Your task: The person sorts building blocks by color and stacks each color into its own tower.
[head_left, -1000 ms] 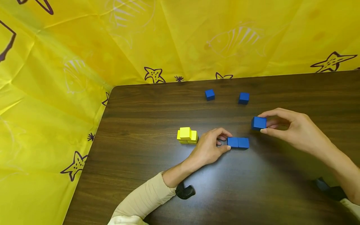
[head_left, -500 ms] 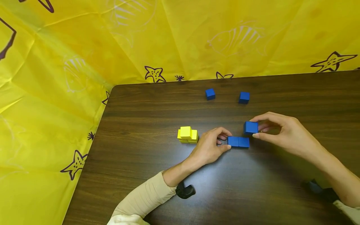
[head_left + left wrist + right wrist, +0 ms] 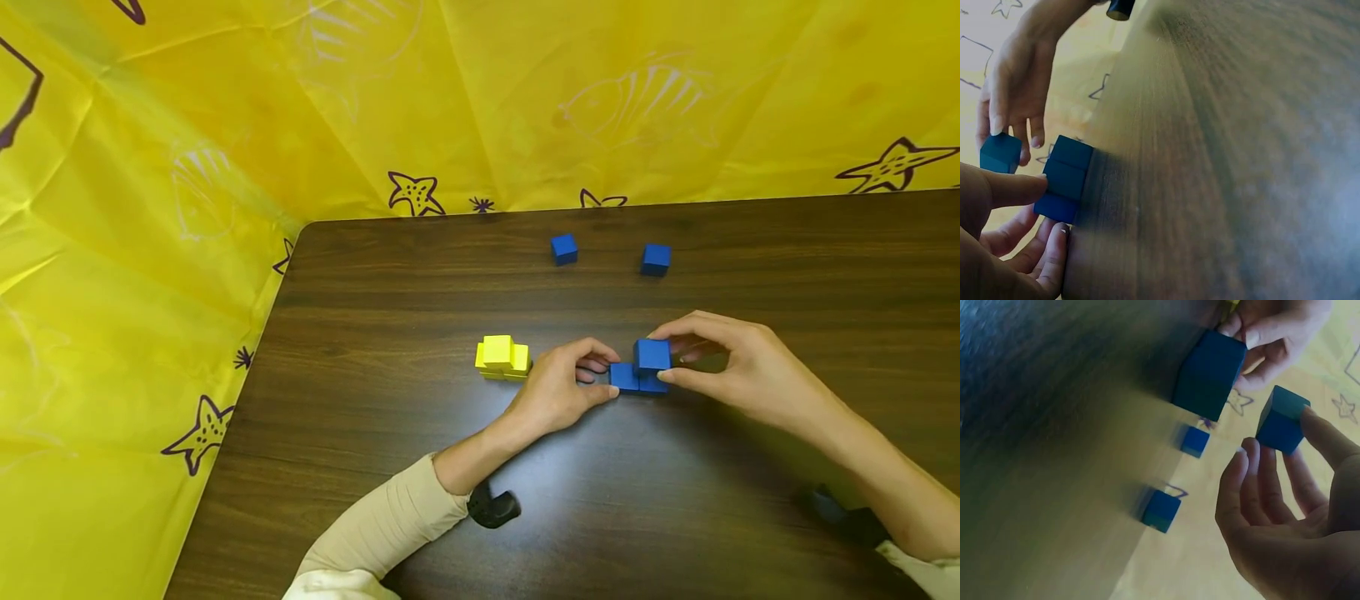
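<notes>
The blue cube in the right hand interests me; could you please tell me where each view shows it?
Head: blue cube, right of centre, lower half.
Left wrist: blue cube, near the left edge.
Right wrist: blue cube, right of centre, upper half.
Shared landmark: the blue row that the left hand holds.

Ylw cloth point(image 3: 510, 83) w/ starfish prints point(image 3: 415, 195) along dk brn tbl point(image 3: 390, 292).
</notes>
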Motion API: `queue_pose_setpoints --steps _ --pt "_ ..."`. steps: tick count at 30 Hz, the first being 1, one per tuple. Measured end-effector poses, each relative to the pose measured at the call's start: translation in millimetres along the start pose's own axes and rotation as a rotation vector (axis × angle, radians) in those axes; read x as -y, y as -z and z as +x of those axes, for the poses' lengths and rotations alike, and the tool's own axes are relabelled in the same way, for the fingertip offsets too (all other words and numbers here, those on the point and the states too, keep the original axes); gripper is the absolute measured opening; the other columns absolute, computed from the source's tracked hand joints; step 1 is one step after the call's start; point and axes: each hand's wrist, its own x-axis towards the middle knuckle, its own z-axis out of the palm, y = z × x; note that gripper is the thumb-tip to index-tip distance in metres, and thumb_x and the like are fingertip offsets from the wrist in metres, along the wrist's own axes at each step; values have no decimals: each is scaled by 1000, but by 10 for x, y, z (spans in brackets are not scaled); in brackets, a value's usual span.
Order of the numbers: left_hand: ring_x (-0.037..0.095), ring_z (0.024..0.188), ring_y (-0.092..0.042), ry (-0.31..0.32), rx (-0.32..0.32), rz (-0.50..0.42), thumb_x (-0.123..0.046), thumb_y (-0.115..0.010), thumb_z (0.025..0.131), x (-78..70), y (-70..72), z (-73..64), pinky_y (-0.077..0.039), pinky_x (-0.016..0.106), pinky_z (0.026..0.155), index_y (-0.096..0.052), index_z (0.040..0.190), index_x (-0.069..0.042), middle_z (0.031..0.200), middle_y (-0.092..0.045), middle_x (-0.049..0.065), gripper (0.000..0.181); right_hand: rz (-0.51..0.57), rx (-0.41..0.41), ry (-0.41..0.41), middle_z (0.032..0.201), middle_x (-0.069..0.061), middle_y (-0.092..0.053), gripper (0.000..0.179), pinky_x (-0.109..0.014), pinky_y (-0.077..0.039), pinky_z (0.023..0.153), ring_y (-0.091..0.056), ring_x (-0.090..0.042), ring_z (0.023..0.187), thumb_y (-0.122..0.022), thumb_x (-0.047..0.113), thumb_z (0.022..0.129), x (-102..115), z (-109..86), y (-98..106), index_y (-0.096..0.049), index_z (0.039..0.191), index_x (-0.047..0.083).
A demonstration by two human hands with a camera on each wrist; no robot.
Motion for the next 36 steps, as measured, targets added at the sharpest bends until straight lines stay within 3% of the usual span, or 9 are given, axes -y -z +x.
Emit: queue_pose_setpoints --steps 8,17,36 --pt "6 96 -64 -4 -6 10 -11 -81 84 12 -9 0 -50 13 82 -69 112 -13 107 -69 -2 30 9 43 -16 104 13 -66 48 -15 -51 78 -66 -8 86 -86 4 75 29 11 -71 -69 116 24" --pt "6 95 -66 2 -8 18 -12 -81 84 5 0 -1 -51 14 81 -69 113 -10 108 -71 0 32 15 75 -34 101 10 -69 44 -21 -54 75 -67 -8 85 -85 4 76 34 31 -156 -69 114 19" --pt "6 94 -66 22 1 28 -14 -82 83 6 9 5 -51 14 81 -69 114 -11 109 -70 0 34 -61 57 -57 104 8 -71 42 -22 -51 75 -65 -7 88 -86 10 77 12 13 -217 -69 114 21"
